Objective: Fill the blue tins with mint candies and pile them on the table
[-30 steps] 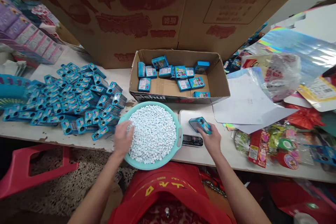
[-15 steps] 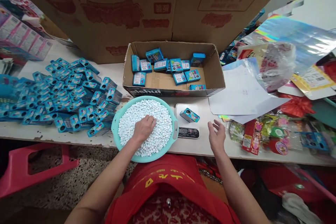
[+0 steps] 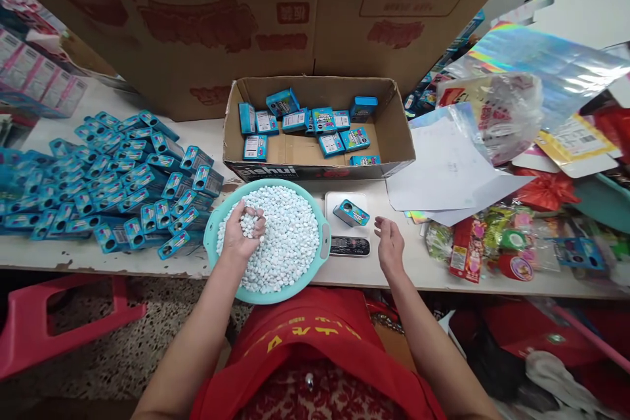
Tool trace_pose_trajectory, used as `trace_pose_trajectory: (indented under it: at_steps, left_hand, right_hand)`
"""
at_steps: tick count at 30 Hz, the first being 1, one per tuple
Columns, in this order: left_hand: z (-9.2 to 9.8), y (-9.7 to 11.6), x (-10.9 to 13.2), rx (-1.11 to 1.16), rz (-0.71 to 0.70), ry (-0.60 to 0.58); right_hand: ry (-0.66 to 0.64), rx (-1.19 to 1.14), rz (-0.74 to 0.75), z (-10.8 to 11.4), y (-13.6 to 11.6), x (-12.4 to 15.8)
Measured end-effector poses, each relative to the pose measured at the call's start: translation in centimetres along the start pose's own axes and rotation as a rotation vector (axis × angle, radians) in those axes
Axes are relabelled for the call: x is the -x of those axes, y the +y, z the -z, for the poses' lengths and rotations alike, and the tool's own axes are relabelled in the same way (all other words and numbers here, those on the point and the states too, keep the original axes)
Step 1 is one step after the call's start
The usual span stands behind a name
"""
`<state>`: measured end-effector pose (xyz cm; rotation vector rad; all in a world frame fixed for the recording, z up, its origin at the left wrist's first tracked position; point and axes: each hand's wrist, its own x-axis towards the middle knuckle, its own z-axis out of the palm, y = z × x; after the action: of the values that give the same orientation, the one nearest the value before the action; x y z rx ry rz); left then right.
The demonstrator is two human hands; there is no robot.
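Note:
My left hand, palm up with fingers curled, cups a handful of small white candies over the left side of a turquoise basin. Many more white and pale blue candies fill that basin. To its right, a small blue candy box lies tilted on the white pan of a digital scale. My right hand hovers just right of the scale, holding nothing, its fingers extended and slightly bent.
Behind the basin stands an open cardboard box with several blue candy boxes inside. A large pile of blue boxes covers the left of the table. Papers and packaged sweets lie at right. A pink stool stands below left.
My left hand has turned palm up, lifting a handful of candies and shifting left. My right hand has moved slightly closer to the scale. The view has shifted a little.

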<state>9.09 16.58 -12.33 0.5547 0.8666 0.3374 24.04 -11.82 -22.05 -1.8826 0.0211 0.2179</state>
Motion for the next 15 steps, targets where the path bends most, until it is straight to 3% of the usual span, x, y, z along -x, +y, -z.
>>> trace_pose_trajectory:
  at_steps: [6,11,13,15]
  left_hand:
    - [0.0,-0.8,-0.3,0.003,0.049,0.042]
    - [-0.7,-1.3,-0.1,0.013,0.093,0.074]
    - [-1.5,-1.2,0.6,0.014,0.094,0.061]
    - [-2.8,-0.8,1.7,0.013,0.066,0.007]
  right_hand:
    - [-0.075,-0.02,0.09,-2.4,-1.4,-0.2]
    - [-0.058,0.03,0.068,-3.9,-3.4,0.1]
    - [-0.014,0.027,0.141,-3.8,-5.3,0.8]
    - [-0.03,0.039,0.31,-3.7,-7.5,1.9]
